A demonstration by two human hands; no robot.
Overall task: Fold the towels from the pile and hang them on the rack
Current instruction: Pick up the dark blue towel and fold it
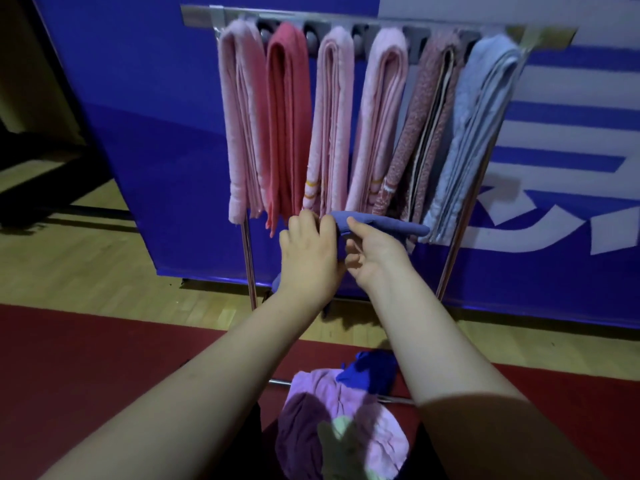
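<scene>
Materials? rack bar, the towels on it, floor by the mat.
Rack bar: looks like polished metal, bright and reflective. Hung towels: seemingly terry cloth, with fuzzy, matte folded edges. Floor: apparently wood parquet, showing pale strips with a slight sheen; laminate can't be ruled out.

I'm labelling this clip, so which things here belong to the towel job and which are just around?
Job: both hands, left and right, holding the purple towel; towel pile; rack; six hung towels, such as the red one.
Around: blue banner; red mat; wooden floor.
</scene>
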